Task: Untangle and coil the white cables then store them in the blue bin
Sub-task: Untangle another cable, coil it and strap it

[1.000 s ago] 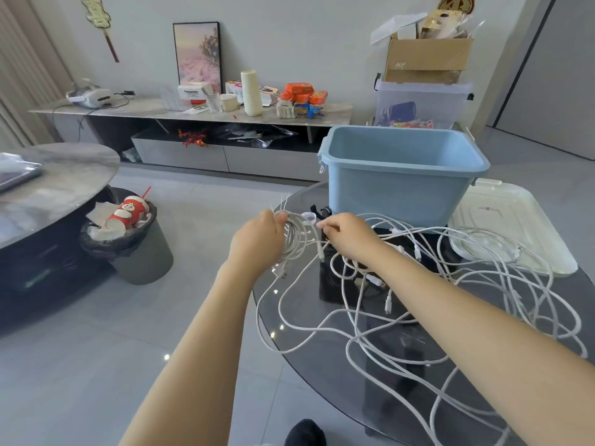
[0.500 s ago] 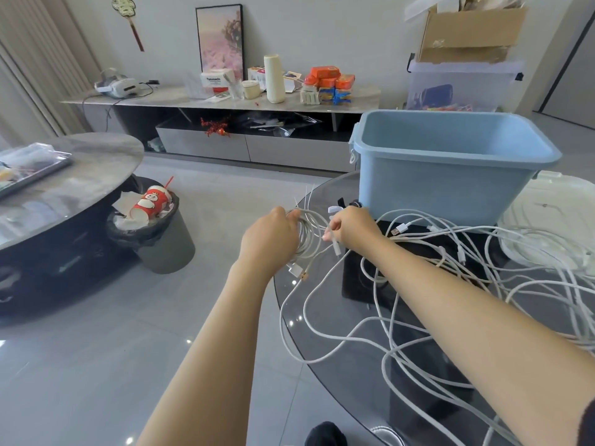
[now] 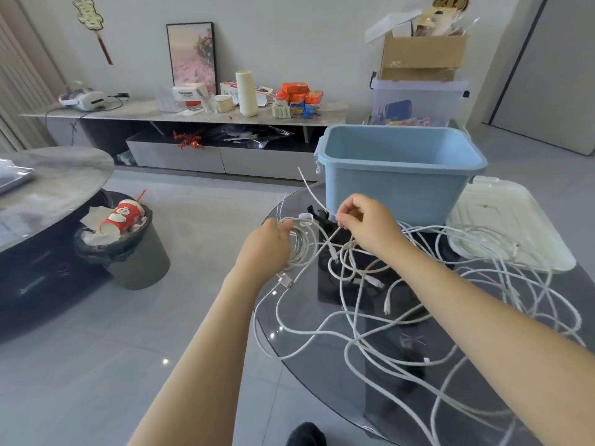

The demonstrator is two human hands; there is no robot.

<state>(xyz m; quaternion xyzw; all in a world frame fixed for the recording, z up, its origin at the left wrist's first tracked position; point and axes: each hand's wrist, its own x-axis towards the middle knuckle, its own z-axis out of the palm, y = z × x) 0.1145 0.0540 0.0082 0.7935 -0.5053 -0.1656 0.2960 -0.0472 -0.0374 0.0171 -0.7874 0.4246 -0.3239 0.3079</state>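
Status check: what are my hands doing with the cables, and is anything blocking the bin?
Left hand grips coiled cable. Right hand pinches a strand. Blue bin open; tangled cables on table.

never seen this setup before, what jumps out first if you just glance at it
The sprawl of tangled white cables over the round dark glass table catches the eye first. At its far edge, the left hand grips a coiled bundle of white cable while the right hand pinches a strand beside it. Just behind the hands stands the light blue plastic bin, with a cream plastic lid lying flat to its right.
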